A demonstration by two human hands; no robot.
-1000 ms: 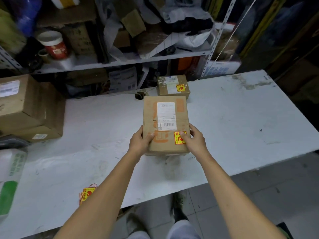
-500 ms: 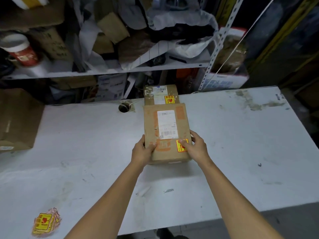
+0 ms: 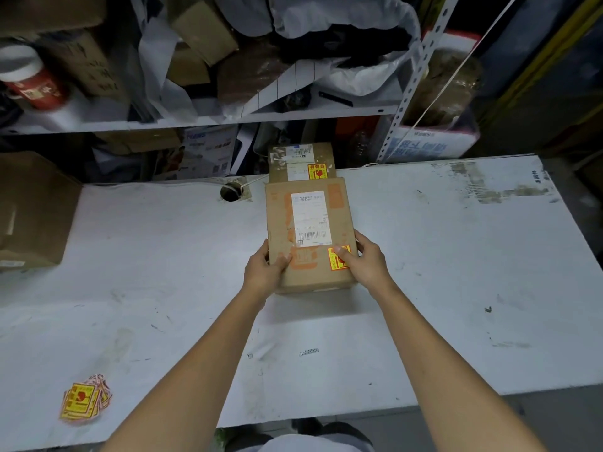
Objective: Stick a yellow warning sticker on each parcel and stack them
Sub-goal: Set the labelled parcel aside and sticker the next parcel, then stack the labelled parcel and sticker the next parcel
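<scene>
White counter (image 3: pixel 424 272), scuffed and smudged. At its back edge, a small parcel (image 3: pixel 301 161) with a yellow sticker (image 3: pixel 317 171) on top. Just left of that parcel, a round cable hole (image 3: pixel 230 193). Just in front, a larger parcel (image 3: pixel 306 230) gripped by left hand (image 3: pixel 266 270) and right hand (image 3: pixel 365 265); resting or lifted, cannot tell. Far to the left, a big brown box (image 3: pixel 32 207). Well to the front left, a loose pile of yellow stickers (image 3: pixel 85 399). Well in front, a small patterned scrap (image 3: pixel 309 351). To the right, grey worn patches (image 3: pixel 489 187).

At frame centre, the shipping label (image 3: pixel 310 218) on the near parcel (image 3: pixel 277 220) reads roughly 178 above a barcode. Red Chinese characters on the yellow sticker (image 3: pixel 316 171) of the far parcel (image 3: pixel 326 151) are illegible.
</scene>
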